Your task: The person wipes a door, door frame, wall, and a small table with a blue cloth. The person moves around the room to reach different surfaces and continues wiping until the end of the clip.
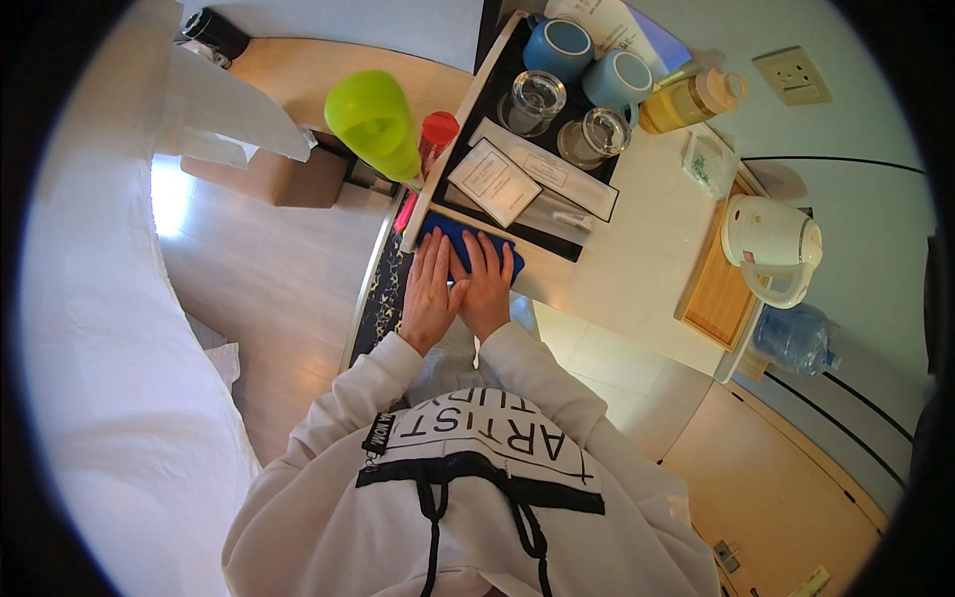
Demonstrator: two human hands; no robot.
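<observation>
A folded blue cloth lies on the near left corner of the pale countertop. My left hand holds it down with outstretched fingers, its thumb reaching across toward the other hand. Beside it, my right hand presses on the same cloth, fingers slightly spread over it. The palms and the cloth's near edge are partly hidden. Just beyond the cloth is a black tray with a white printed box, a longer flat packet and a small tube.
Upside-down glasses and blue mugs stand farther back on the tray. A green spray bottle and a red-capped bottle are at the counter's left edge. A white kettle stands right, by a wooden board; white bedding is left.
</observation>
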